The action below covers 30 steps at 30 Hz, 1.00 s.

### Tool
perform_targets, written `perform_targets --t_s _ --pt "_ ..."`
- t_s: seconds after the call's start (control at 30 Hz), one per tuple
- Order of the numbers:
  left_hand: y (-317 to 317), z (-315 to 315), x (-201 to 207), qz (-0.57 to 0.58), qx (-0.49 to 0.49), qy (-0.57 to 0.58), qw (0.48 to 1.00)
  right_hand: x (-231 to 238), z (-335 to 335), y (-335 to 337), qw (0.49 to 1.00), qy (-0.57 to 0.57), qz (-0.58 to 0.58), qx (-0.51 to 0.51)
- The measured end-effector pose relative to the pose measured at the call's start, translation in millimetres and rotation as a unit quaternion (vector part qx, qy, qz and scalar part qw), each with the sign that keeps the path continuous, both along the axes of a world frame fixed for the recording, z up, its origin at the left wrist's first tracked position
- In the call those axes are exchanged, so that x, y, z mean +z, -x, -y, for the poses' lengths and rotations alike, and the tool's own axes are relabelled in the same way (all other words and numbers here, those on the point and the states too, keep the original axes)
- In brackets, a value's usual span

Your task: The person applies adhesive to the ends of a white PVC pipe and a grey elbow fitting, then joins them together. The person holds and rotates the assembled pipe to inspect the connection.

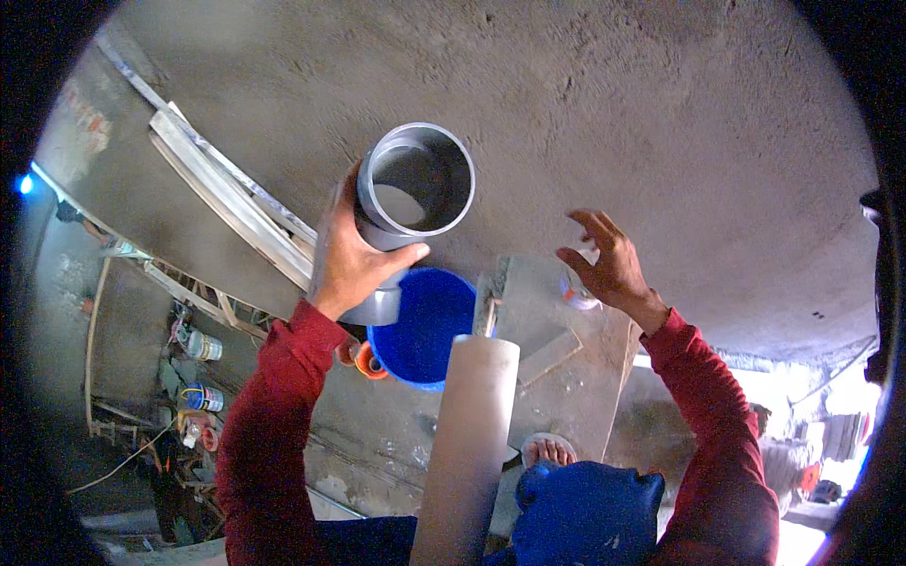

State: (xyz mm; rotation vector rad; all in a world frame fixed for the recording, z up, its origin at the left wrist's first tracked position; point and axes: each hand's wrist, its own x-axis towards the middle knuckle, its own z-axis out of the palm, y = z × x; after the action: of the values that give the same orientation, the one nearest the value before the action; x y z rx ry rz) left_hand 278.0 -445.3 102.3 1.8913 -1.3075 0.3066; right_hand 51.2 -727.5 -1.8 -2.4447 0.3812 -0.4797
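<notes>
My left hand [357, 262] is wrapped round a grey plastic pipe fitting [442, 193], its wide round mouth facing up toward me. A second, lower end of the fitting shows below my wrist. Off to the right, my right hand [613, 269] is raised with its fingers apart and nothing in it. Just beyond its fingers, partly hidden, stands a small light-coloured can [578, 294]. A long pale grey pipe [472, 424] rises from the lower edge between my arms, touching neither hand. Behind its upper end sits a blue tub [425, 330].
Long pale boards or strips [226, 203] lean along the rough plastered wall [585, 104] at left. An orange round object [371, 363] lies beside the tub. Several paint buckets [203, 396] stand lower left. My bare foot [547, 450] is on a board-like platform [576, 406].
</notes>
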Motion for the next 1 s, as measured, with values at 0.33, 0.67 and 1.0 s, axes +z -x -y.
perform_targets --t_s 0.33,0.67,1.0 --pt "15.9 18.7 69.6 -0.367 -0.105 0.156 0.911 113.8 -51.9 -155.6 0.781 -0.432 0.038 0.449" --pt "32.0 -9.0 33.1 -0.290 -0.090 0.168 0.938 128.0 -61.4 -137.9 0.851 -0.379 0.128 0.341" --pt "215.1 -128.6 -66.4 -0.764 -0.085 -0.187 0.611 136.8 17.9 -64.5 0.912 -0.333 0.163 0.175"
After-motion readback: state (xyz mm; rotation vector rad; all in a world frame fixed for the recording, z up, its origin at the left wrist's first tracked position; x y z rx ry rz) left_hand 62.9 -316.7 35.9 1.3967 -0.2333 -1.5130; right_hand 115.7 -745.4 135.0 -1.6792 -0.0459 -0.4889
